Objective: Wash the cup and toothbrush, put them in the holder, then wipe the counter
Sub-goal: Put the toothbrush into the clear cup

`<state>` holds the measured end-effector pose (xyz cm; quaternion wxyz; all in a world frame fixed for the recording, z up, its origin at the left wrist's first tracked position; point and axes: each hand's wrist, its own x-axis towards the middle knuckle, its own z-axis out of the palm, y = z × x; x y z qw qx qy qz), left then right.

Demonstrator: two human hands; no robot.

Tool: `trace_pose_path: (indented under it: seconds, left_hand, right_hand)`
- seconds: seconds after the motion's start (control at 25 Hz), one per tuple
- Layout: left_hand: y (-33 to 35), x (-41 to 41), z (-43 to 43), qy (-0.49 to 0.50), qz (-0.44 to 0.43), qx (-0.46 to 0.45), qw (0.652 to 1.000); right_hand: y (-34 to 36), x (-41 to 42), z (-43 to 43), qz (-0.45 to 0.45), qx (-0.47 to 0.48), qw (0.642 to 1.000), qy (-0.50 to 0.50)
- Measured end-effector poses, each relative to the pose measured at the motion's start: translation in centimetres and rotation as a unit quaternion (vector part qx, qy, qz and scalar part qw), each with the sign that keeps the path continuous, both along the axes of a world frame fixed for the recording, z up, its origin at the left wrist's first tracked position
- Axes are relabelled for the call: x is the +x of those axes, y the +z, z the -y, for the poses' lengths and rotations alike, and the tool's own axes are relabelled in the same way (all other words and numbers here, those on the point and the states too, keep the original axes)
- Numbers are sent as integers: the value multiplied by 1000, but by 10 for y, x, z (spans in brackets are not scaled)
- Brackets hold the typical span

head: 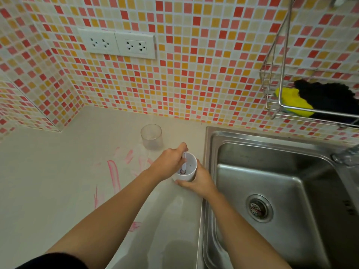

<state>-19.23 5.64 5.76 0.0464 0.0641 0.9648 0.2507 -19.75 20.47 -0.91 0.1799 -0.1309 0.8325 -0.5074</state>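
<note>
A white holder [189, 165] with small holes in its bottom stands on the counter [58, 181] beside the sink. My right hand [196, 181] wraps around its near side. My left hand [171, 161] pinches the handle of a white toothbrush [184, 164], whose head points down inside the white holder. A clear plastic cup [151, 137] stands upright on the counter behind my left hand, near the wall. Pink smears [113, 174] streak the counter to the left of my hands.
A steel sink [272, 181] with a drain strainer [259, 208] lies to the right. A wire rack [310, 90] on the mosaic wall holds a yellow sponge [291, 100] and a black cloth [328, 96]. Two wall sockets [118, 44] sit above the counter.
</note>
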Motion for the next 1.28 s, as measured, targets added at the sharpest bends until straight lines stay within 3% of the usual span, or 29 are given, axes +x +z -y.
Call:
trace_pose_path:
  seconds: [0.32,0.48,0.88,1.28]
  left_hand:
    - [5,-3,1,-19,39,-12,999]
    - [7,-1,6,-77,67,-31,994]
    - [-4,2,5,-64,-18,-48,997]
    - [-1,-2,12,-102,-18,-54,993]
  right_hand:
    - [-3,-4,-2,7,-9,1000,14]
    - [-6,-5,-2,8,-10,1000,17]
    - [-6,-6,-2,-1,-5,1000,14]
    - [-2,-5,-3,-7,4,1000,11]
